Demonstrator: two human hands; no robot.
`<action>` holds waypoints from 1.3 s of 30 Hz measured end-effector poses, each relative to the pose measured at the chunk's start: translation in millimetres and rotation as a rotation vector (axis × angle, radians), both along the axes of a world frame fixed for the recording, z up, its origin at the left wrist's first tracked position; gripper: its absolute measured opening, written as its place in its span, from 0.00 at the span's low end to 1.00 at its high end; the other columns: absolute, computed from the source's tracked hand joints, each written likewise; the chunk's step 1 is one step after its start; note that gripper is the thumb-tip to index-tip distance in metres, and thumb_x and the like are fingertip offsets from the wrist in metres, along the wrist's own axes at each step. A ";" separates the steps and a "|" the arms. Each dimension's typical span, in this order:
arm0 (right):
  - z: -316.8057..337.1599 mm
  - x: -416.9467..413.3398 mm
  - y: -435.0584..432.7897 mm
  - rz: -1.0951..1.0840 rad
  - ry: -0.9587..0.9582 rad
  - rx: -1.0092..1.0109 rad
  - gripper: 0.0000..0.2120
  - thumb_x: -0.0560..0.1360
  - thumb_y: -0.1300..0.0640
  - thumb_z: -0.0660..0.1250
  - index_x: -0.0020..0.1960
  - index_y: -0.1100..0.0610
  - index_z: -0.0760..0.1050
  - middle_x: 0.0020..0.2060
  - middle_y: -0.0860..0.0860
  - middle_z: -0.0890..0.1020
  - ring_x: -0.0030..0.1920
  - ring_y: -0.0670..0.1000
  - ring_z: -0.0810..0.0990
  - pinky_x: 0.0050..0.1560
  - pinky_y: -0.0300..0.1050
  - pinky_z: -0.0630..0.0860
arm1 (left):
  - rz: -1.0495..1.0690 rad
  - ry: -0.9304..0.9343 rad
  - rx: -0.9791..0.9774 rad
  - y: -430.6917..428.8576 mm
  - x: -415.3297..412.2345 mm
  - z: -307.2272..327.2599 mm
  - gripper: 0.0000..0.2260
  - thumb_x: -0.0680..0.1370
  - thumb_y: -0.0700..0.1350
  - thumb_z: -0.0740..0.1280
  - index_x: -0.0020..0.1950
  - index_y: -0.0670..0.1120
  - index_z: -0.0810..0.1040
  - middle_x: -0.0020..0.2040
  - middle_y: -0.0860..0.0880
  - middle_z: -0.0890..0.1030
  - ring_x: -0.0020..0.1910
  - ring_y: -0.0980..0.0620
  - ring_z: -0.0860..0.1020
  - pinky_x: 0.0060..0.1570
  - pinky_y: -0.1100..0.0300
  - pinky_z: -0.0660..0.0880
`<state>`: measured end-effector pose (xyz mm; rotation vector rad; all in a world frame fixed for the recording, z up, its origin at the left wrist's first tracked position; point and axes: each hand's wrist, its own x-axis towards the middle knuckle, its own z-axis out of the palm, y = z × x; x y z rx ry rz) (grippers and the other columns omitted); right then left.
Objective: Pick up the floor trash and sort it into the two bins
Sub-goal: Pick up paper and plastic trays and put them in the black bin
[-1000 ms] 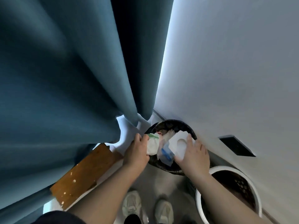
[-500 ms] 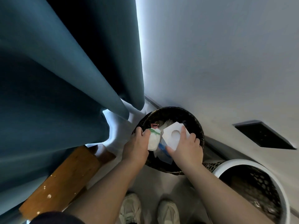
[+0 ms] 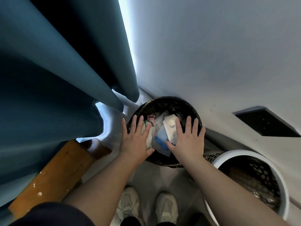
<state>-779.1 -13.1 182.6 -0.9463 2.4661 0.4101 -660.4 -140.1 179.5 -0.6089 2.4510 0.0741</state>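
Observation:
Against the wall stands a black bin with trash inside it. My left hand is spread flat over its left side, fingers straight, above a crumpled white and green wrapper. My right hand is spread flat over the right side, holding nothing. Below its fingers in the bin lies a white card with a round hole, next to a blue and white packet. A white mesh bin stands to the right.
A blue curtain hangs at the left, close to the black bin. A wooden board lies at the lower left. The wall carries a dark panel. My two pale shoes stand on the grey floor below the bins.
My left hand has let go of the white and green wrapper and my right hand of the white card. Both items now lie in the black bin and both hands are spread flat.

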 end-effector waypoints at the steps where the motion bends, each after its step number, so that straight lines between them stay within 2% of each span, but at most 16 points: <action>1: 10.6 0.4 3.0 0.036 0.011 -0.001 0.44 0.74 0.30 0.53 0.78 0.50 0.35 0.77 0.59 0.41 0.76 0.63 0.39 0.73 0.65 0.45 | 0.006 -0.003 -0.007 0.7 2.1 10.1 0.41 0.74 0.69 0.53 0.77 0.51 0.39 0.77 0.44 0.37 0.75 0.41 0.35 0.64 0.33 0.30; 10: 162.8 27.6 22.9 0.170 -0.024 -0.032 0.42 0.75 0.32 0.54 0.78 0.48 0.37 0.77 0.58 0.41 0.76 0.63 0.37 0.72 0.69 0.41 | 0.094 0.029 -0.009 12.0 50.3 162.2 0.37 0.77 0.67 0.51 0.78 0.51 0.40 0.78 0.44 0.40 0.76 0.42 0.38 0.66 0.33 0.33; 15: 240.7 62.6 28.6 0.253 -0.019 -0.114 0.44 0.69 0.33 0.64 0.78 0.50 0.52 0.77 0.60 0.56 0.76 0.65 0.50 0.70 0.70 0.45 | 0.150 0.122 -0.042 29.8 98.9 248.5 0.36 0.77 0.66 0.51 0.78 0.50 0.43 0.78 0.44 0.43 0.77 0.42 0.41 0.67 0.33 0.36; 18: 267.9 90.1 30.9 0.358 -0.041 -0.161 0.44 0.67 0.33 0.67 0.77 0.50 0.58 0.75 0.60 0.62 0.75 0.64 0.56 0.69 0.72 0.53 | 0.267 0.205 -0.046 46.1 139.9 280.3 0.36 0.76 0.65 0.55 0.78 0.50 0.50 0.79 0.44 0.48 0.77 0.42 0.45 0.70 0.35 0.41; 22: 288.0 132.1 26.4 0.598 -0.082 -0.154 0.45 0.68 0.33 0.66 0.77 0.49 0.55 0.76 0.58 0.59 0.76 0.62 0.53 0.70 0.70 0.49 | 0.461 0.194 -0.076 73.2 200.1 304.0 0.34 0.76 0.64 0.57 0.78 0.49 0.54 0.78 0.44 0.53 0.77 0.42 0.49 0.70 0.36 0.45; 28: 299.6 210.7 -2.1 0.899 -0.152 -0.183 0.43 0.71 0.32 0.59 0.77 0.49 0.45 0.77 0.57 0.55 0.76 0.63 0.51 0.71 0.71 0.50 | 0.820 0.121 -0.092 119.5 295.2 315.3 0.32 0.75 0.63 0.49 0.74 0.47 0.65 0.75 0.42 0.63 0.74 0.40 0.60 0.68 0.34 0.49; 32: 308.2 281.0 -20.6 1.163 -0.193 -0.115 0.40 0.76 0.32 0.46 0.74 0.49 0.27 0.76 0.57 0.35 0.75 0.63 0.35 0.72 0.69 0.39 | 1.018 0.124 -0.095 150.6 354.9 317.4 0.32 0.75 0.62 0.48 0.73 0.46 0.66 0.74 0.41 0.64 0.73 0.39 0.62 0.67 0.33 0.52; 36: 313.8 361.9 -30.9 1.342 -0.195 -0.098 0.39 0.77 0.33 0.46 0.76 0.49 0.31 0.76 0.57 0.35 0.75 0.62 0.35 0.71 0.69 0.37 | 1.175 0.125 -0.129 175.5 415.4 317.0 0.33 0.74 0.61 0.50 0.72 0.46 0.68 0.74 0.41 0.65 0.73 0.38 0.62 0.67 0.33 0.52; 39: 312.9 425.4 -30.0 1.435 -0.179 -0.097 0.39 0.77 0.33 0.48 0.77 0.48 0.33 0.77 0.56 0.36 0.76 0.62 0.35 0.70 0.68 0.34 | 1.288 0.126 -0.164 193.6 467.9 314.8 0.31 0.73 0.61 0.57 0.72 0.45 0.69 0.73 0.41 0.66 0.72 0.38 0.64 0.67 0.33 0.50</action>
